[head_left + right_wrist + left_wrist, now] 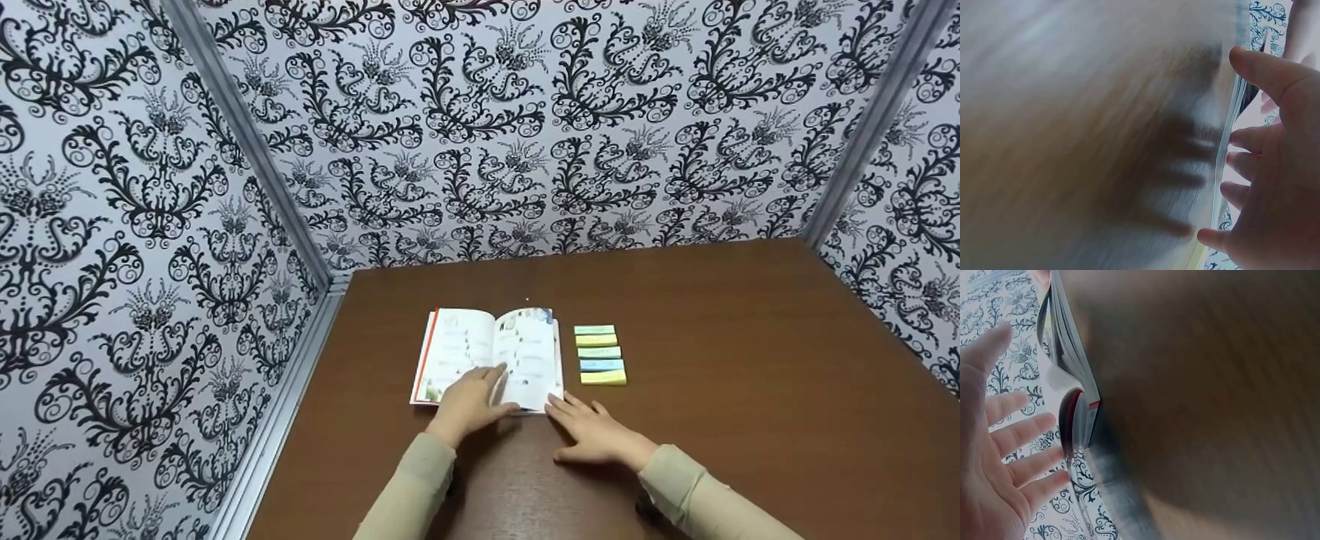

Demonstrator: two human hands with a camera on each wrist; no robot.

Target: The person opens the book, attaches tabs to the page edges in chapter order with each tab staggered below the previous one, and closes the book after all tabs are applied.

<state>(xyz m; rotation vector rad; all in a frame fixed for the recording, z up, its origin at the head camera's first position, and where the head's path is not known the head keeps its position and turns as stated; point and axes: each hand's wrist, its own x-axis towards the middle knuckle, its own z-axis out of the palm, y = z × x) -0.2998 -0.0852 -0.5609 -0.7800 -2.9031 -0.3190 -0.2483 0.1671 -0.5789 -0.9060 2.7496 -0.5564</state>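
Observation:
An open book (457, 345) with printed pages and a red strip along its left edge lies on the table. My left hand (469, 401) is over the lower part of the left page near the fold, fingers extended. In the left wrist view that hand (999, 467) has its fingers spread beside the book's page edges (1069, 343). At the lower right corner of the book my right hand (592, 431) has its fingertips at the page edge, fingers extended. The right wrist view shows this hand (1269, 169) with separated fingers along the book's edge. Neither hand grips anything.
Right of the book, several pastel sticky-note pads (600, 352) in green, yellow and blue lie in a column. The brown wooden table (712, 337) is bounded by patterned walls (487, 150) with metal corner posts (255, 135).

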